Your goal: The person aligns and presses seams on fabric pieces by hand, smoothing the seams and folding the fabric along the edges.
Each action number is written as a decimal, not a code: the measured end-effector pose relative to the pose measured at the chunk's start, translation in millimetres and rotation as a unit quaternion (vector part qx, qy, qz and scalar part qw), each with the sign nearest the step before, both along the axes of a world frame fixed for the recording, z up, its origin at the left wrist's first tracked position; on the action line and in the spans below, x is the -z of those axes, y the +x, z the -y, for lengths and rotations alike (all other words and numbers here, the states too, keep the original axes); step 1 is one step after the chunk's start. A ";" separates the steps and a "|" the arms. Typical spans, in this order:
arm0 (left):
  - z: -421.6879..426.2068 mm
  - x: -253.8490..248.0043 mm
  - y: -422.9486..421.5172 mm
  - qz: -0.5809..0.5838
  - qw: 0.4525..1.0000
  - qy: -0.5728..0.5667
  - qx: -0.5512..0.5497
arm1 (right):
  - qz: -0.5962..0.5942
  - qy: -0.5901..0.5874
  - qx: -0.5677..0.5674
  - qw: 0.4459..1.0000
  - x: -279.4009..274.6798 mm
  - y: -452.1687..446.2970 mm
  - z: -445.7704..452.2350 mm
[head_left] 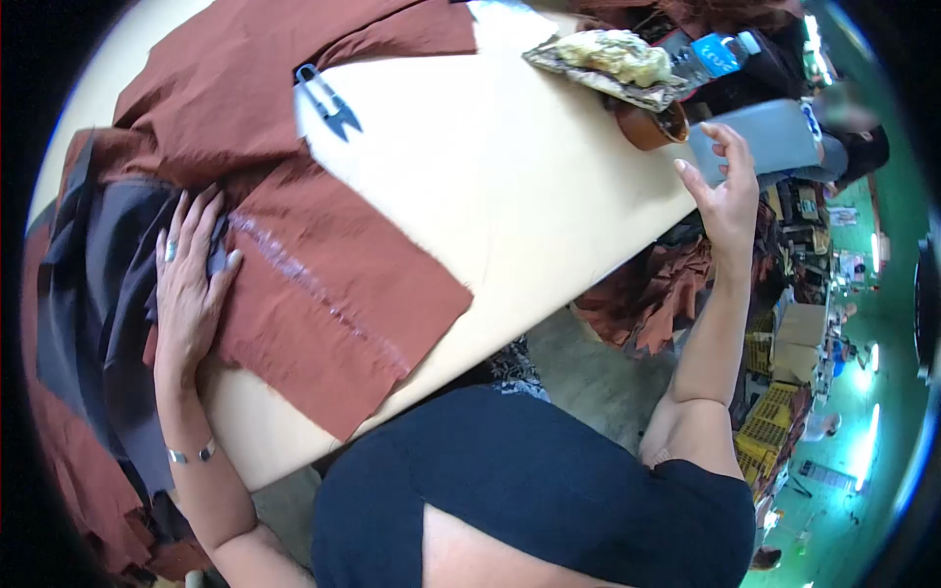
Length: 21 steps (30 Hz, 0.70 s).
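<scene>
My left hand (191,284) lies with its fingers stretched out on dark fabric (108,284), at the left edge of a rust-coloured cloth piece (382,274). A whitish, shiny streak runs diagonally across that cloth. My right hand (725,186) is raised at the table's right edge, thumb and fingers apart and curved. It overlaps a translucent bluish container (769,137) in view; whether it touches the container I cannot tell. Thread snips (328,103) lie on the table beside a larger rust cloth (216,88).
Near the table's (510,186) far right corner stand a brown pot (647,125), a crumpled wrapper (613,64) and a labelled water bottle (716,57). Rust fabric scraps (652,289) hang beyond the right edge. Yellow crates (769,421) and a person (863,132) are farther right.
</scene>
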<state>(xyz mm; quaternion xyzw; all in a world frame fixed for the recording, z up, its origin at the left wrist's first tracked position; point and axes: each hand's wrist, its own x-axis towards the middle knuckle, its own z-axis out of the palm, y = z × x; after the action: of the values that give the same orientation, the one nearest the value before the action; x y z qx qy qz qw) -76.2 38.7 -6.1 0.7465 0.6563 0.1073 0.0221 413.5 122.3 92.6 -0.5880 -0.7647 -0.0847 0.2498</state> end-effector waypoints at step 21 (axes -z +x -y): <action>0.7 0.9 -2.3 -0.004 1.000 -0.005 -0.004 | 0.151 -0.070 0.067 0.984 21.8 42.8 -37.0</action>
<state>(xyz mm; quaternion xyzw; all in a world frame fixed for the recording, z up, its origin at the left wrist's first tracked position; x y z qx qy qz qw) -78.5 38.0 -7.0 0.7443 0.6599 0.1007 0.0226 456.3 159.3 70.8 -0.6346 -0.7564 -0.1349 0.0835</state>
